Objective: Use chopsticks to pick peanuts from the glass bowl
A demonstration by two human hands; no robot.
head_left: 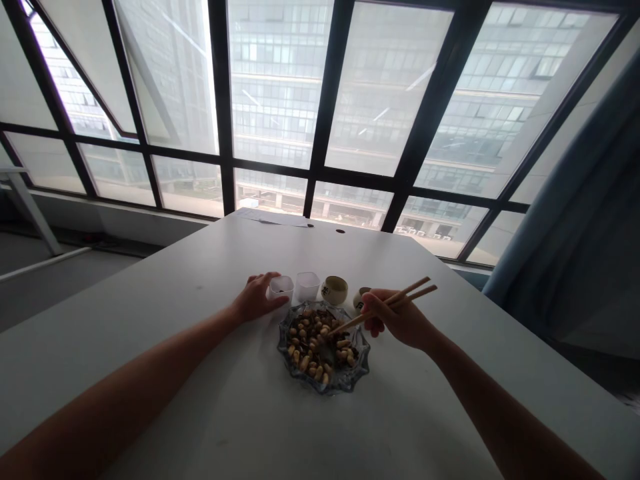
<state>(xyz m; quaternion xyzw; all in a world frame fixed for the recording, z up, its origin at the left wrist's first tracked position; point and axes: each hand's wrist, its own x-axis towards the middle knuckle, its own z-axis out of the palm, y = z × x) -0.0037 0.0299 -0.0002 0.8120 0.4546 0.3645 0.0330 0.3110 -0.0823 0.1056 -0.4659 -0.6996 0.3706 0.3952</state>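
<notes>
A scalloped clear glass bowl [361,380] stands on the table, holding shelled-looking tan peanuts [305,362] mixed with small dark pieces. My right hand [400,322] grips a pair of wooden chopsticks [415,287]; their tips reach down among the peanuts, and whether they pinch one I cannot tell. Behind the bowl on the left, my left hand [256,299] is wrapped around the side of a translucent plastic cup [281,283], thumb in front. Something small and dark lies inside that cup.
Right of the held cup are a second translucent cup [307,287] and a cream ceramic cup [334,291] with dark lettering. Another ceramic cup [361,297] is partly behind my right hand. The white table [210,400] extends toward windows; paper [270,217] lies at its far edge.
</notes>
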